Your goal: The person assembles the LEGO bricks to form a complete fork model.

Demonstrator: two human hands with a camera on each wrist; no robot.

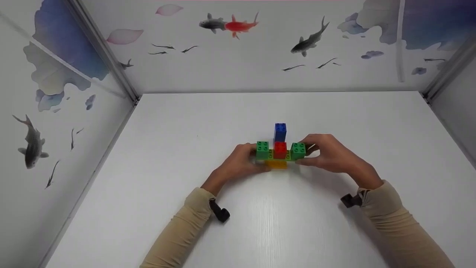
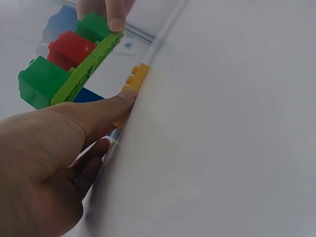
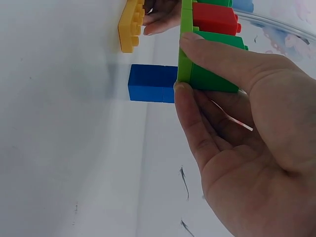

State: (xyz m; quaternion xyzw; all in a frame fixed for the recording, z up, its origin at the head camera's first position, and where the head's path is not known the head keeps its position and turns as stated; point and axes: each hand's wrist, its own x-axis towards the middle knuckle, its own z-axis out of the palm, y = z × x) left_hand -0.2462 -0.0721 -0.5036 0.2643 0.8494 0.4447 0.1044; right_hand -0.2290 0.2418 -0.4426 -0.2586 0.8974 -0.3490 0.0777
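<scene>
My right hand [image 1: 327,152] pinches one end of a light green plate [image 2: 81,79] between thumb and fingers. On top of that plate stand a green brick [image 1: 262,150] at the left, a red brick [image 1: 280,150] in the middle and another green brick [image 1: 298,150] at the right. Below it, low at the tabletop, my left hand [image 1: 241,162] holds a yellow brick [image 3: 130,27] by its end, the thumb on its studs. A gap separates plate and yellow brick in both wrist views. Just behind them stands an upright stack of blue bricks [image 3: 150,83].
The white table [image 1: 186,119] meets a back wall [image 1: 230,67] painted with fish and petals. A left side wall [image 1: 22,89] also borders it. Each sleeve cuff carries a small black device, one on the left [image 1: 220,213] and one on the right [image 1: 351,201].
</scene>
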